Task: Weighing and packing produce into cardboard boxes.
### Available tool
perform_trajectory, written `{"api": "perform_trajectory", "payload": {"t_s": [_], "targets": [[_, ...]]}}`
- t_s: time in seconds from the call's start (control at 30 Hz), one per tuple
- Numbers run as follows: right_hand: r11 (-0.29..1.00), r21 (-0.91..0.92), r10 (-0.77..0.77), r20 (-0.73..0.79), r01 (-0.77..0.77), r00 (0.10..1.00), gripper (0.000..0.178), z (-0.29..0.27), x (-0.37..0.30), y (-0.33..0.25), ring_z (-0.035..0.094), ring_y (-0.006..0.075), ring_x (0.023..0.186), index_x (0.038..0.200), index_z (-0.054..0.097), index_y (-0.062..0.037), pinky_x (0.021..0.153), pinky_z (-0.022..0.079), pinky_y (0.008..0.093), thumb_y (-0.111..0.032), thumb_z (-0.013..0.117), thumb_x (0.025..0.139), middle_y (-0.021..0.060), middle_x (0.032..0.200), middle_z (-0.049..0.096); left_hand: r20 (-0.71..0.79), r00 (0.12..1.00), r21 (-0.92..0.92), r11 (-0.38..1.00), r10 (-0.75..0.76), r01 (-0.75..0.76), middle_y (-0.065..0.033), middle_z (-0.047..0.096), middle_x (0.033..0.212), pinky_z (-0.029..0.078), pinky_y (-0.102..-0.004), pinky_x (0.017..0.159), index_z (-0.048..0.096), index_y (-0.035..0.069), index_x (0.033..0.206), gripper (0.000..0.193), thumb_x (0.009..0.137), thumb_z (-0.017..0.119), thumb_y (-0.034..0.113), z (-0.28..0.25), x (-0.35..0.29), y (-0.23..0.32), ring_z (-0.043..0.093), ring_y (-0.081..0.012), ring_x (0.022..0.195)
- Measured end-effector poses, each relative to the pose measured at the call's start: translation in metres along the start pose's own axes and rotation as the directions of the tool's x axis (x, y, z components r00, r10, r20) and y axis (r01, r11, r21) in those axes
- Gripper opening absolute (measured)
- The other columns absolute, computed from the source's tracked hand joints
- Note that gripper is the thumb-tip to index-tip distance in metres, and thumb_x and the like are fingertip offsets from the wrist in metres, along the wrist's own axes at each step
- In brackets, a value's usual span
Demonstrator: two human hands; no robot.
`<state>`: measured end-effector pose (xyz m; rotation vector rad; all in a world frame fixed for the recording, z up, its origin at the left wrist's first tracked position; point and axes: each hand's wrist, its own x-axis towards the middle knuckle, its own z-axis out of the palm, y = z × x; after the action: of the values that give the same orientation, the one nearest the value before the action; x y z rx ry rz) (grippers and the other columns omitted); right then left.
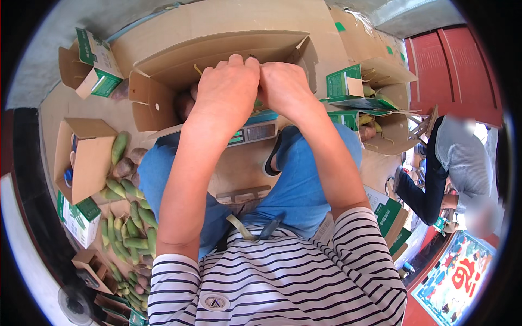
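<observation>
Left hand [231, 81] and right hand [284, 84] are together over that open cardboard box [144, 102], can't tell their grip from here tbh. Box runs left-to-right; reddish tubers [185, 104] sit in its left end, left hand's closer.

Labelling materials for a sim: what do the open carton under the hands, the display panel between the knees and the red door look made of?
Open carton: cardboard, matte brown, judging by its creased flaps. Display panel: probably plastic, smooth-looking, with dark windows in a grey face. Red door: painted; upright seams suggest sheet metal, though wood is possible.
</observation>
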<state>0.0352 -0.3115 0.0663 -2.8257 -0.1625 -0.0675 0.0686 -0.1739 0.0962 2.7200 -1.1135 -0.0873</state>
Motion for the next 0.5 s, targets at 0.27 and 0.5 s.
{"api": "perform_trajectory", "payload": {"t_s": [0.27,0.5], "targets": [[0.998,-0.026,0.053,-0.097,-0.056,0.994,0.009,-0.014,-0.011,0.011,0.063,0.0319,0.075,0.083,0.064,-0.0065,0.066,0.050,0.0407,-0.015,0.061,0.080,0.0121,0.079,0.065,0.056,0.998,-0.077,0.997,0.021,-0.016,-0.0196,0.061,0.094,0.048,-0.0463,0.079,0.057,0.000,0.098,0.017,0.089,0.054,0.015,-0.004,0.002,0.003,0.060,-0.0371,0.092],[0.677,-0.316,0.415,-0.583,-0.665,0.699,0.041,-0.076,-0.238,0.145,0.061,0.0344,0.096,0.116,0.059,0.0004,0.085,0.047,0.0412,-0.029,0.063,0.087,0.0203,0.103,0.063,-0.008,0.999,-0.091,0.995,0.036,-0.037,-0.0211,0.059,0.107,0.046,-0.0471,0.081,0.054,0.001,0.111,0.024,0.093,0.053,0.016,-0.018,-0.013,-0.023,0.056,-0.0412,0.099]]}}
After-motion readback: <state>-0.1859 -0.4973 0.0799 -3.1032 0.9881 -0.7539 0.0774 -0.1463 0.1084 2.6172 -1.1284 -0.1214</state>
